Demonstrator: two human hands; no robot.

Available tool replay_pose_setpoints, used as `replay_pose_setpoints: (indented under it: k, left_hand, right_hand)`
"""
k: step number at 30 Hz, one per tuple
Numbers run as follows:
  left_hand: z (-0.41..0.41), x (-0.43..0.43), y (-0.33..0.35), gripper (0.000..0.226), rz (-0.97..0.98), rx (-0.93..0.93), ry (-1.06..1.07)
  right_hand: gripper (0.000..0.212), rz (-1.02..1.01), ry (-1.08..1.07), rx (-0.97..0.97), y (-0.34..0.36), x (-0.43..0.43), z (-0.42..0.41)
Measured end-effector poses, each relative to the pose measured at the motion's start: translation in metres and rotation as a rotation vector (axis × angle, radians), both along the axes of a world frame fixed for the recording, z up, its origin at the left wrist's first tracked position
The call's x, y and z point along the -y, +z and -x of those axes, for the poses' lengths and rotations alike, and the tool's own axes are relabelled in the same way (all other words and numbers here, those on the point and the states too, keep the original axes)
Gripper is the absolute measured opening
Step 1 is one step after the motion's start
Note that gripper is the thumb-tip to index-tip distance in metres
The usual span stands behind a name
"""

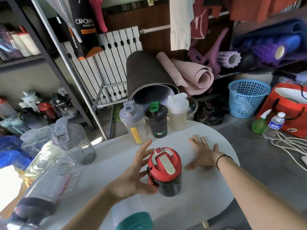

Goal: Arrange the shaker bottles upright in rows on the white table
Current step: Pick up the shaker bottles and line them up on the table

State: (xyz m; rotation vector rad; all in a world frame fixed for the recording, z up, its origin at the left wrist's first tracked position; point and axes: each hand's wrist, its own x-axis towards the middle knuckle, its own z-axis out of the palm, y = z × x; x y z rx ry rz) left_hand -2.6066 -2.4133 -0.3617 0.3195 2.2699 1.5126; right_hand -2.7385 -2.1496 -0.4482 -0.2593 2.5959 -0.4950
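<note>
A black shaker bottle with a red lid (166,171) stands upright in the middle of the white table (216,193). My left hand (132,176) is beside its left side, fingers spread, the thumb touching or nearly touching the bottle. My right hand (203,155) lies flat and open on the table to the bottle's right. Along the far edge stand three upright shakers in a row: a clear one with a grey lid (135,121), a black one with a green cap (156,121) and a cloudy white one (177,112).
At the left stand a clear jug with a grey lid (73,140) and more clear bottles; one clear bottle (41,193) lies tilted at the near left. A teal-lidded bottle (134,220) is at the bottom edge. Rolled mats (149,77) lean behind the table.
</note>
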Motion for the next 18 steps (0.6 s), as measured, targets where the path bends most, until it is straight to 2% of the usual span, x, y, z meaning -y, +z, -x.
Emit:
replay_pose_setpoints:
  k: [6, 14, 18]
  left_hand:
    - [0.001, -0.022, -0.020, 0.110, -0.153, -0.026, 0.043]
    - [0.026, -0.037, -0.020, 0.096, -0.211, -0.164, 0.266]
    - [0.063, -0.068, -0.008, 0.099, -0.194, -0.274, 0.373]
  right_hand:
    - [0.129, 0.000, 0.016, -0.007, 0.002, -0.001, -0.001]
    - [0.138, -0.053, -0.049, -0.087, -0.013, -0.006, -0.006]
    - [0.137, -0.056, -0.089, -0.102, -0.021, -0.025, -0.017]
